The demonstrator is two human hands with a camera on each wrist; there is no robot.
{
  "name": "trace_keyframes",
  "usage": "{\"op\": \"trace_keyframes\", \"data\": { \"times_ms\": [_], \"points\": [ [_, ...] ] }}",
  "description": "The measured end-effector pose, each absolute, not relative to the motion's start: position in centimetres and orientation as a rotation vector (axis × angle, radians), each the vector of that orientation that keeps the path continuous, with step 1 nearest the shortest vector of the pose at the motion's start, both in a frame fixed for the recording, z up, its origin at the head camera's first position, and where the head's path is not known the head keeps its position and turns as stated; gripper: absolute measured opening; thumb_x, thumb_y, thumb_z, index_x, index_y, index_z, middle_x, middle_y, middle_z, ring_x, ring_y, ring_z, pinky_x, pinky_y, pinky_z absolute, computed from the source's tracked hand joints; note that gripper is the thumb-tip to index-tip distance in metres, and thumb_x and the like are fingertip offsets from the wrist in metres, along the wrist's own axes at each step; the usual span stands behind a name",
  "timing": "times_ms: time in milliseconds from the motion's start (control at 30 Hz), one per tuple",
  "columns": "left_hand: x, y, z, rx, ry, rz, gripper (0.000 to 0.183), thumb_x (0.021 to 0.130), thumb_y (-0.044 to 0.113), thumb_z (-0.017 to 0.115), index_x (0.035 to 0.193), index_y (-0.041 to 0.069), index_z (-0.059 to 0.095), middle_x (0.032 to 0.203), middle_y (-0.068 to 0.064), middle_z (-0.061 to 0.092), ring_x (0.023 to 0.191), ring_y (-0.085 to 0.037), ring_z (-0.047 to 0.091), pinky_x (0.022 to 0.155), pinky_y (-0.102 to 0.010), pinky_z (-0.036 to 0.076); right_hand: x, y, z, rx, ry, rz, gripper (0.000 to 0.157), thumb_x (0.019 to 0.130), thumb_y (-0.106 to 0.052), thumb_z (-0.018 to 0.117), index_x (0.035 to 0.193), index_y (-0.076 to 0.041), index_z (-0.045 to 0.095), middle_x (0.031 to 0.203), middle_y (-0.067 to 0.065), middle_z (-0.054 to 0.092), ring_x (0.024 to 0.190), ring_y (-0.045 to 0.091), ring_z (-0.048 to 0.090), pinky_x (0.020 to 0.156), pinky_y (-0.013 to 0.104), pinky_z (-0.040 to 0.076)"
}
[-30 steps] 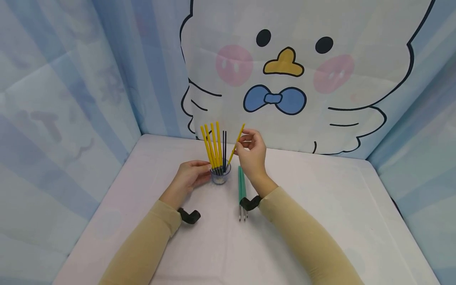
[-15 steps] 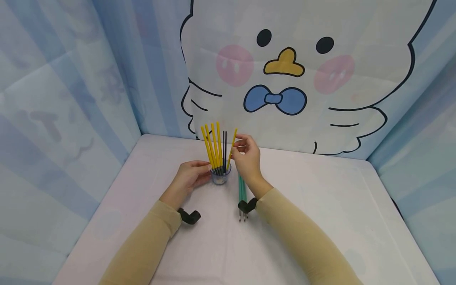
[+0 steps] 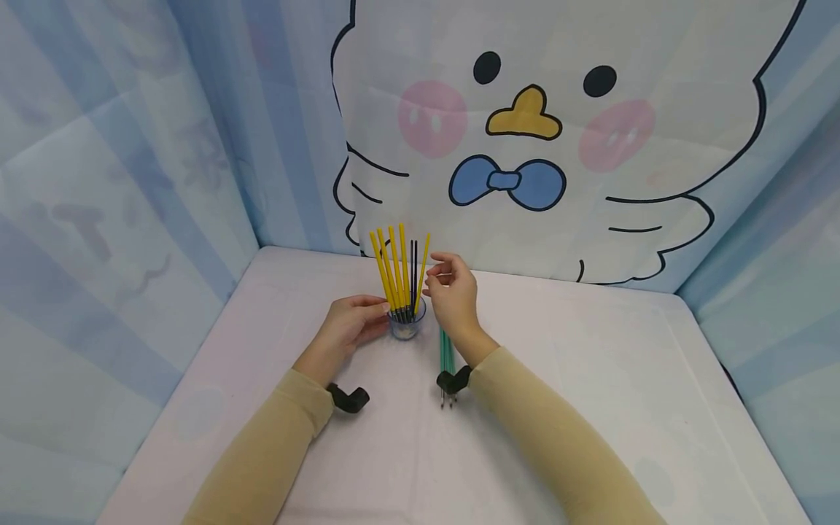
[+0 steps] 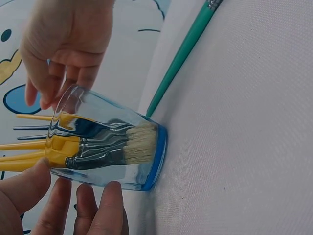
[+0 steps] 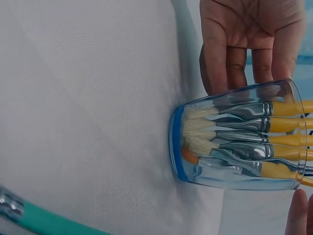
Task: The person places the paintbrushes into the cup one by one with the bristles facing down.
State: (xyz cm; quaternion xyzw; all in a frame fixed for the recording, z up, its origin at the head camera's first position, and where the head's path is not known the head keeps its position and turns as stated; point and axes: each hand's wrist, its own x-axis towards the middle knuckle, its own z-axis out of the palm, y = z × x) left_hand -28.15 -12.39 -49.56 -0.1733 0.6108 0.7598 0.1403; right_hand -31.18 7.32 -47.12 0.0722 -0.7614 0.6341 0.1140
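A clear cup (image 3: pixel 405 329) with a blue base stands upright on the table. Inside are several paintbrushes (image 4: pixel 105 144), bristles down, with yellow handles (image 3: pixel 392 270), plus two thin black handles (image 3: pixel 413 277). My left hand (image 3: pixel 348 324) holds the cup from its left side, thumb at the rim and fingertips against the wall. Just right of the rim is my right hand (image 3: pixel 455 295), its fingers loosely bent and holding nothing. The rightmost yellow paintbrush (image 3: pixel 423 270) leans in the cup, apart from those fingers. In the right wrist view, the left hand's fingers (image 5: pixel 215 63) touch the cup's wall.
Several green-handled paintbrushes (image 3: pixel 447 354) lie on the table right of the cup, partly beneath my right wrist. The pale cloth-covered table (image 3: pixel 590 350) ends at a printed curtain (image 3: pixel 525 233) behind. Black wrist mounts (image 3: pixel 349 399) sit on both wrists.
My right hand has moved left and down, lowered the yellow paintbrush into the cup and let it go. The left hand stays on the cup.
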Motion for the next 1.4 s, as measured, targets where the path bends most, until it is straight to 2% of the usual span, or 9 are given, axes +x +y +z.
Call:
{"op": "trace_keyframes", "data": {
  "times_ms": [233, 433, 567, 733, 900, 1033, 1200, 1400],
  "points": [
    [-28.0, -12.3, -49.4, -0.493, 1.757, 2.204, 0.033, 0.099, 0.007, 0.077, 0.13, 0.0, 0.071, 0.132, -0.016, 0.07, 0.113, -0.026, 0.073, 0.109, -0.045, 0.062, -31.3, 7.9, -47.5, 0.137, -2.216, 1.902, 0.038, 0.101, 0.008, 0.061, 0.135, -0.008, 0.066, 0.108, 0.015, 0.066, 0.093, 0.029, 0.069, 0.08, 0.033, 0.07],
    [-28.1, -12.3, -49.5, -0.497, 1.754, 2.205, 0.032, 0.099, 0.008, 0.078, 0.129, 0.001, 0.072, 0.132, -0.015, 0.07, 0.111, -0.024, 0.073, 0.108, -0.044, 0.062, -31.3, 8.7, -47.8, 0.088, -2.238, 1.913, 0.039, 0.101, 0.008, 0.059, 0.135, -0.008, 0.065, 0.109, 0.012, 0.065, 0.091, 0.023, 0.068, 0.078, 0.027, 0.069],
    [-28.1, -12.3, -49.4, -0.5, 1.758, 2.196, 0.032, 0.098, 0.009, 0.079, 0.129, 0.002, 0.072, 0.133, -0.015, 0.07, 0.111, -0.024, 0.073, 0.108, -0.043, 0.063, -31.3, 9.4, -47.9, 0.057, -2.258, 1.928, 0.039, 0.1, 0.007, 0.06, 0.135, -0.009, 0.065, 0.11, 0.012, 0.065, 0.092, 0.024, 0.067, 0.076, 0.027, 0.069],
    [-28.1, -12.4, -49.4, -0.507, 1.756, 2.192, 0.033, 0.098, 0.009, 0.079, 0.129, 0.002, 0.072, 0.133, -0.015, 0.07, 0.111, -0.023, 0.073, 0.109, -0.043, 0.062, -31.3, 10.1, -47.9, 0.018, -2.297, 1.951, 0.04, 0.1, 0.006, 0.062, 0.136, -0.01, 0.064, 0.114, 0.014, 0.066, 0.094, 0.025, 0.067, 0.075, 0.032, 0.07],
    [-28.1, -12.4, -49.3, -0.512, 1.761, 2.187, 0.033, 0.098, 0.009, 0.079, 0.129, 0.002, 0.071, 0.134, -0.015, 0.069, 0.112, -0.024, 0.073, 0.108, -0.043, 0.062, -31.0, 10.7, -48.2, -0.013, -2.332, 1.959, 0.041, 0.099, 0.007, 0.061, 0.137, -0.008, 0.063, 0.115, 0.017, 0.066, 0.099, 0.036, 0.069, 0.078, 0.042, 0.071],
    [-28.1, -12.3, -49.3, -0.513, 1.76, 2.185, 0.033, 0.098, 0.009, 0.08, 0.129, 0.002, 0.072, 0.134, -0.015, 0.069, 0.114, -0.025, 0.073, 0.109, -0.043, 0.062, -30.7, 11.2, -48.6, -0.035, -2.375, 1.957, 0.043, 0.097, 0.007, 0.062, 0.137, -0.006, 0.063, 0.116, 0.02, 0.066, 0.1, 0.039, 0.07, 0.082, 0.05, 0.071],
    [-28.1, -12.2, -49.4, -0.509, 1.766, 2.193, 0.031, 0.097, 0.008, 0.08, 0.127, 0.002, 0.072, 0.13, -0.014, 0.07, 0.111, -0.024, 0.073, 0.107, -0.043, 0.063, -30.2, 11.9, -48.6, -0.059, -2.529, 1.934, 0.044, 0.096, 0.004, 0.067, 0.139, -0.004, 0.063, 0.116, 0.021, 0.067, 0.101, 0.04, 0.072, 0.076, 0.043, 0.071],
    [-28.1, -12.2, -49.5, -0.507, 1.773, 2.197, 0.029, 0.097, 0.008, 0.08, 0.125, 0.002, 0.073, 0.127, -0.013, 0.07, 0.108, -0.023, 0.073, 0.104, -0.042, 0.064, -29.6, 12.5, -48.1, -0.089, -2.72, 1.882, 0.047, 0.096, 0.003, 0.068, 0.143, -0.002, 0.061, 0.115, 0.016, 0.066, 0.087, 0.028, 0.069, 0.068, 0.034, 0.07]
  ]
}}
